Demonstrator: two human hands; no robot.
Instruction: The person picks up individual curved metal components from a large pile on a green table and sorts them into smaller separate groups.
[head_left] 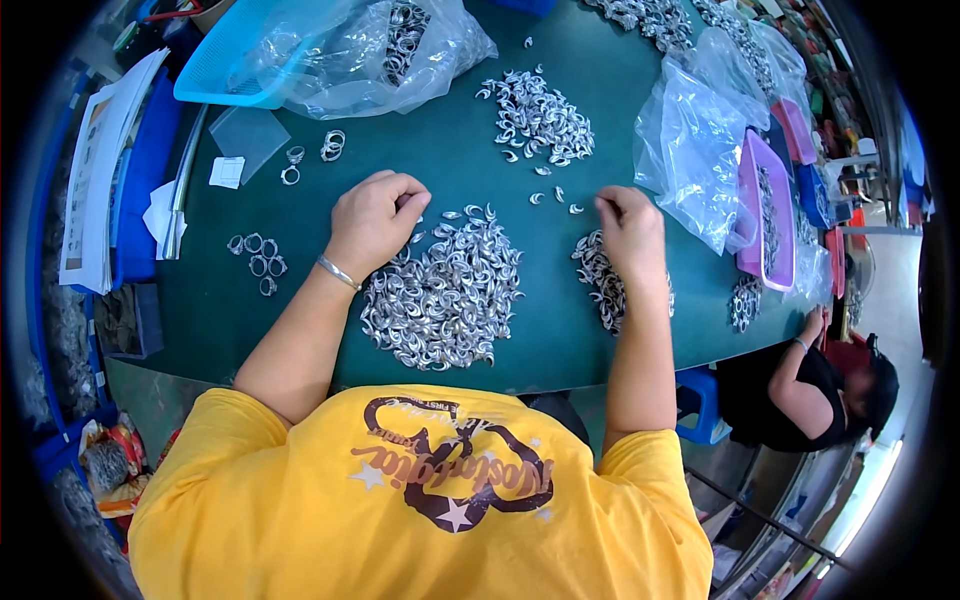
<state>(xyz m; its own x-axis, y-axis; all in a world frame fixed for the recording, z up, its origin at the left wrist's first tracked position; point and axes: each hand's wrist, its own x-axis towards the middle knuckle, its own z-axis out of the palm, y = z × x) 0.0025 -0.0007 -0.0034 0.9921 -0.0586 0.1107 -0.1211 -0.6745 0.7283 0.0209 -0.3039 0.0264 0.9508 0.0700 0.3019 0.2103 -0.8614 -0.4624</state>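
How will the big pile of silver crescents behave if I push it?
The big pile of silver crescents would probably spread rather than slide as one, since it looks loosely heaped, with strays at its far edge. Single pieces likely won't roll far, given their curved, tapering shape. Their shiny, metal-like surface suggests they're stiff and perhaps slippery.

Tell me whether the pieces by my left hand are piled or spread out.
Piled: the metal pieces overlap in one dense heap.

Crescent pieces [445, 300] seen in shiny silvery metal, tabletop [440, 150] surfaced in smooth, low-sheen green, basket [225, 70] moulded in blue plastic, bag [695, 140] formed of glossy, crinkled clear film, bracelet [338, 272] finished in shiny metal, shirt [300, 500] made of matt yellow cloth
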